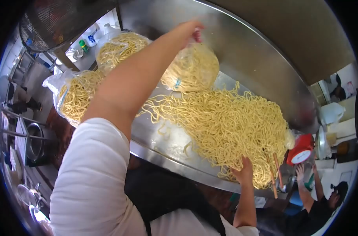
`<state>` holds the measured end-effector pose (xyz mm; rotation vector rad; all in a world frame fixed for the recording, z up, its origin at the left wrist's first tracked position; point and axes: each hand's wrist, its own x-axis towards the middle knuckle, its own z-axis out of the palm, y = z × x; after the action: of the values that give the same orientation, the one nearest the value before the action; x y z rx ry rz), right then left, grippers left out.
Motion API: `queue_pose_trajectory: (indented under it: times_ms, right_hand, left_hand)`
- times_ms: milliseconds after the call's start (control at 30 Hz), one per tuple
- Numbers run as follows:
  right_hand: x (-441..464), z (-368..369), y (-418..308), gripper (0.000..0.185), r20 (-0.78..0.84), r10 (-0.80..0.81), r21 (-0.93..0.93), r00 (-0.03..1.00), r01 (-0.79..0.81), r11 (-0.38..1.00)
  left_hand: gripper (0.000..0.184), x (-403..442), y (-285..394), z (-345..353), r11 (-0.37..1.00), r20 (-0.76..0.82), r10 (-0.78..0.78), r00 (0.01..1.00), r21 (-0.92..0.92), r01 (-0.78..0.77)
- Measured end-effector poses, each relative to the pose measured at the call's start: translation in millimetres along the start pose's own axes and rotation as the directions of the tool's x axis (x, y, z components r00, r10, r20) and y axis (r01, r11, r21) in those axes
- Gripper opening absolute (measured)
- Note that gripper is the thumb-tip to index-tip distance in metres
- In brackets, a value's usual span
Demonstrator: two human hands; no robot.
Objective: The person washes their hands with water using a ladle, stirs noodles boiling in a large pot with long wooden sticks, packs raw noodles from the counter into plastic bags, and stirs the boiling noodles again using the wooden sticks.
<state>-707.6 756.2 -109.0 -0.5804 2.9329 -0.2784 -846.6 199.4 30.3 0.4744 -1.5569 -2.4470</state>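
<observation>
A broad heap of yellow noodles [230,122] lies on a metal worktop. My left arm stretches across the view, and my left hand [192,32] is raised over a clear plastic bag of noodles [192,69]. Its fingers are curled in, and I cannot make out what they hold. At the heap's near edge my right hand [244,172] is in among the noodles, its fingers partly buried and bent round some strands. Two wooden sticks [276,173] lean on the noodles to the right of that hand.
Two more bags of noodles [122,49] [80,96] stand at the left. A red scale [301,149] sits beyond the heap's right end. A co-worker [316,204] is at the lower right, hands near the scale. A fan [49,25] is at upper left; a raised metal wall [246,43] backs the worktop.
</observation>
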Motion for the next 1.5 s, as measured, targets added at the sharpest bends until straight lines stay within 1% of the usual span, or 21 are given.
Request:
queue_pose_trajectory:
  times_ms: [33,100,200,267,333,367,400,433,467,533,633,667,733,767,833,933,1033,1200,1300,1433,1500]
  right_hand:
    - [-1.4,2.0,6.0,0.065,0.002,0.026,0.101,1.000,-0.026,0.995]
    - [-2.7,3.6,29.6,0.063,0.021,0.079,0.290,0.997,-0.082,0.953]
    - [7.9,-9.8,72.8,0.056,-0.201,0.172,0.273,0.964,-0.113,0.955]
    - [10.1,-33.0,87.7,0.048,-0.336,0.247,0.091,0.909,-0.230,0.969]
    - [14.6,-30.5,149.4,0.054,-0.290,0.410,-0.023,0.865,-0.435,0.900]
    - [16.1,-34.7,160.9,0.058,-0.254,0.473,-0.088,0.844,-0.507,0.857]
    - [17.7,-39.8,171.5,0.063,-0.221,0.533,-0.158,0.817,-0.569,0.807]
    - [21.0,-43.8,179.6,0.067,-0.193,0.590,-0.229,0.784,-0.620,0.750]
    - [26.0,-46.9,182.6,0.070,-0.201,0.603,-0.267,0.772,-0.635,0.724]
    - [35.0,-49.0,186.5,0.077,-0.218,0.640,-0.329,0.736,-0.673,0.662]
    - [42.6,-47.6,197.8,0.077,-0.269,0.600,-0.432,0.754,-0.651,0.624]
    - [41.0,-43.4,206.6,0.077,-0.327,0.559,-0.441,0.762,-0.646,0.623]
    - [42.3,-55.3,215.0,0.075,-0.019,0.641,-0.331,0.767,-0.610,0.720]
    - [45.5,-66.0,214.3,0.074,0.139,0.644,-0.264,0.752,-0.598,0.756]
    - [43.7,-71.5,192.2,0.066,0.119,0.586,-0.170,0.801,-0.566,0.807]
    - [35.7,-68.2,203.3,0.068,0.054,0.563,-0.275,0.825,-0.530,0.802]
    - [33.8,-97.5,189.4,0.073,0.026,0.528,-0.119,0.849,-0.522,0.845]
    - [59.6,-167.1,156.8,0.075,0.241,0.403,0.142,0.883,-0.443,0.885]
    - [88.3,-199.5,87.8,0.075,0.466,0.498,-0.092,0.731,-0.520,0.849]
    - [87.6,-202.8,77.4,0.083,0.446,0.398,-0.153,0.802,-0.370,0.916]
    - [84.0,-206.9,71.1,0.083,0.472,0.431,-0.178,0.769,-0.395,0.901]
  left_hand:
    - [0.026,5.3,-14.1,-15.5,0.991,0.014,0.130,0.991,-0.030,-0.130]
    - [0.038,-9.1,-11.9,-29.2,0.999,-0.084,-0.039,0.996,0.004,0.039]
    - [0.055,-70.4,-0.1,-10.9,0.902,-0.340,0.096,0.936,0.427,0.062]
    - [0.077,-111.9,-23.0,2.0,0.912,-0.280,0.235,0.931,0.396,-0.111]
    - [0.089,-144.9,-91.8,21.8,0.584,-0.153,0.620,0.770,0.745,-0.322]
    - [0.089,-167.4,-124.2,36.8,0.425,0.037,0.684,0.728,0.791,-0.439]
    - [0.090,-195.2,-145.0,58.6,0.297,0.186,0.554,0.811,0.866,-0.402]
    - [0.086,-208.8,-162.1,72.1,0.255,0.452,0.346,0.822,0.798,-0.546]
    - [0.082,-214.3,-186.7,88.9,0.211,0.610,0.137,0.781,0.752,-0.625]
    - [0.078,-223.8,-216.9,117.5,0.218,0.799,-0.079,0.596,0.598,-0.771]
    - [0.074,-213.5,-246.2,164.7,0.075,0.848,-0.316,0.425,0.469,-0.880]
    - [0.073,-204.1,-253.8,178.8,0.057,0.827,-0.359,0.432,0.482,-0.875]
    - [0.071,-184.9,-264.7,200.6,0.024,0.779,-0.439,0.448,0.509,-0.860]
    - [0.069,-173.8,-270.6,204.9,0.015,0.734,-0.431,0.524,0.587,-0.810]
    - [0.066,-146.9,-284.0,204.3,-0.002,0.628,-0.411,0.660,0.724,-0.690]
    - [0.059,-116.8,-292.7,195.3,-0.015,0.565,-0.301,0.768,0.802,-0.597]
    - [0.048,-98.6,-283.5,182.0,-0.042,0.531,-0.287,0.797,0.825,-0.564]
    - [0.032,-110.5,-276.7,143.7,0.059,0.584,-0.158,0.796,0.811,-0.583]
    - [0.033,-127.7,-270.6,116.7,0.092,0.563,-0.125,0.817,0.826,-0.556]
    - [0.033,-146.0,-256.9,76.7,0.103,0.464,-0.128,0.876,0.885,-0.454]
    - [0.033,-157.5,-254.8,50.6,0.089,0.427,-0.063,0.902,0.903,-0.421]
